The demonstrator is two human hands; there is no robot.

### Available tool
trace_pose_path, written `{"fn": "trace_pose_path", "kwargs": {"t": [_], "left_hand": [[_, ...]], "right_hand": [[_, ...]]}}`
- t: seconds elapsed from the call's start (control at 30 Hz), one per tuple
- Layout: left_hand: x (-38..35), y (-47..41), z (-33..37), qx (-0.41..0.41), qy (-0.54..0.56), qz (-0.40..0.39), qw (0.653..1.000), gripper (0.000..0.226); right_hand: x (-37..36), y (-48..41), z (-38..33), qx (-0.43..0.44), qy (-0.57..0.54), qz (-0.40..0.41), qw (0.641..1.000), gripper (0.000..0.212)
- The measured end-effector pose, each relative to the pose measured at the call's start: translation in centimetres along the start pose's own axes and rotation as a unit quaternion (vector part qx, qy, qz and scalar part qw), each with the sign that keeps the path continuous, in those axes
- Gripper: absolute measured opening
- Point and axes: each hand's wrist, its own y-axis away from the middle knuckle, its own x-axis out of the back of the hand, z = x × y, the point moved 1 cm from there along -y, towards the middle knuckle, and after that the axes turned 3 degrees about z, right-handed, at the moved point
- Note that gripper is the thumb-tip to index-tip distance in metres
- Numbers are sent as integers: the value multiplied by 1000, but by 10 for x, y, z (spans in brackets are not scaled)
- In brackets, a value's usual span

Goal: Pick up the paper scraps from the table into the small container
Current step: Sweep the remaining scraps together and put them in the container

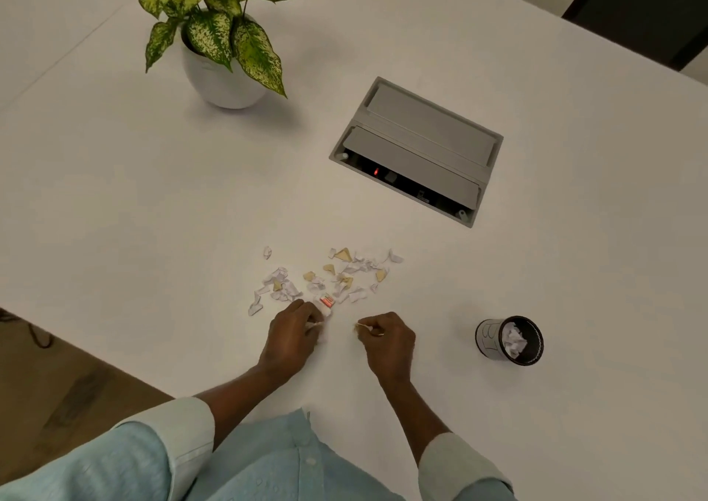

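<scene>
Several white and tan paper scraps lie scattered on the white table, just beyond my hands. My left hand rests on the table at the near edge of the pile, fingers closed on white scraps. My right hand sits a little to the right, fingers pinched on a small tan scrap. The small container, a black round cup with a white label, stands to the right of my right hand and holds crumpled white scraps.
A potted plant in a white pot stands at the far left. A grey cable box with a red light is set into the table beyond the scraps. The table's edge runs diagonally at lower left.
</scene>
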Motion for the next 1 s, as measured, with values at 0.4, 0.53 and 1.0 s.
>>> {"fn": "trace_pose_path", "kwargs": {"t": [0.4,0.53,1.0], "left_hand": [[-65,4,133,-79,145,-49,985,11],[-104,-3,187,-124,119,-96,980,13],[-192,-29,290,-258,-93,-223,935,13]], "right_hand": [[150,16,44,-102,-109,204,968,12],[191,11,60,-120,-95,261,953,15],[239,-30,87,-132,29,249,959,13]]}}
